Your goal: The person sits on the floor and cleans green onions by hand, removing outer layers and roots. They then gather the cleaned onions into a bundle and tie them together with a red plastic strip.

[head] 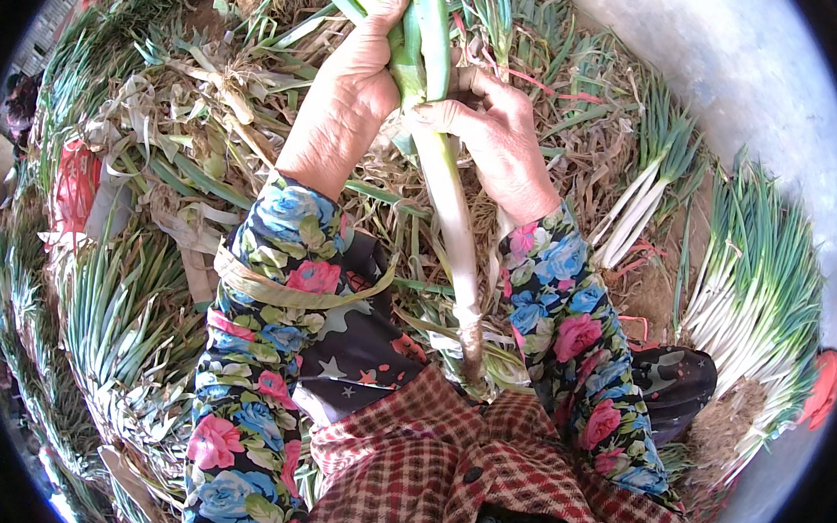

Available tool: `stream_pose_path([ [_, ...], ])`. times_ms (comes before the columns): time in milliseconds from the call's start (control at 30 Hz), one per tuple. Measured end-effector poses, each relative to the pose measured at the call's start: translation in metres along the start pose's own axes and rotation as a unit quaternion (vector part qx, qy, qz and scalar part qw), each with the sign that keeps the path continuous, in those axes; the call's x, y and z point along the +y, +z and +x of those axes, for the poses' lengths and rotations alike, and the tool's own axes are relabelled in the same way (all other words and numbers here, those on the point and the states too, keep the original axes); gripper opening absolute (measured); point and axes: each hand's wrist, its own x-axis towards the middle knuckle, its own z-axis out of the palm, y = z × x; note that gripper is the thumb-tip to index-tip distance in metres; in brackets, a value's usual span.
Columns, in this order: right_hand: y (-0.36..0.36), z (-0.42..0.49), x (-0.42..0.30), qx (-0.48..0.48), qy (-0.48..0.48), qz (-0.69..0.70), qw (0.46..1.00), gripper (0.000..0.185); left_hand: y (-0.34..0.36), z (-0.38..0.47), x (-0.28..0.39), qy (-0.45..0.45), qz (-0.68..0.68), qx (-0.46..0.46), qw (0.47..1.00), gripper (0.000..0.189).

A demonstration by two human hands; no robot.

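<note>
A large green onion (453,206) hangs between my hands, its leaves at the top and its white shank slanting down towards my lap. The soil-stained root end (472,351) is close to my checked clothing. My left hand (361,89) is wrapped around the green leaves. With thumb and fingers, my right hand (501,141) pinches the onion where the leaves meet the shank. A dry strip of leaf (294,293) lies across my left sleeve. Below my hands is a litter of stripped, dried onion leaves (391,238).
Trimmed green onions (748,282) are heaped at right, beside a pale wall (733,58). A smaller bunch (641,203) lies nearer, among red ties (641,257). Untrimmed onions (120,315) pile up at left, below a red bag (76,186).
</note>
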Motion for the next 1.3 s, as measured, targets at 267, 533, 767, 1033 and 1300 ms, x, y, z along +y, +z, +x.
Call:
stream_pose_path([
  [267,-0.007,-0.067,0.008,0.087,0.155,0.225,0.958,0.01,-0.011,0.009,0.042,0.051,0.057,-0.006,0.997,0.028],
  [533,-0.102,-0.253,0.14,-0.121,0.394,-0.541,0.733,0.053,-0.012,0.005,0.07,0.098,-0.031,0.062,0.993,0.034],
  [767,-0.019,-0.114,0.012,0.007,0.165,-0.08,0.983,0.063,-0.04,0.016,0.068,0.027,-0.129,-0.112,0.985,0.048],
  [1033,0.015,-0.103,0.01,0.13,0.045,-0.126,0.982,0.025,-0.027,0.015,0.056,-0.004,-0.18,-0.194,0.964,0.063],
  [1300,0.004,-0.127,0.083,-0.189,0.331,-0.019,0.924,0.019,-0.015,0.012,0.053,0.004,-0.178,-0.263,0.948,0.067],
])
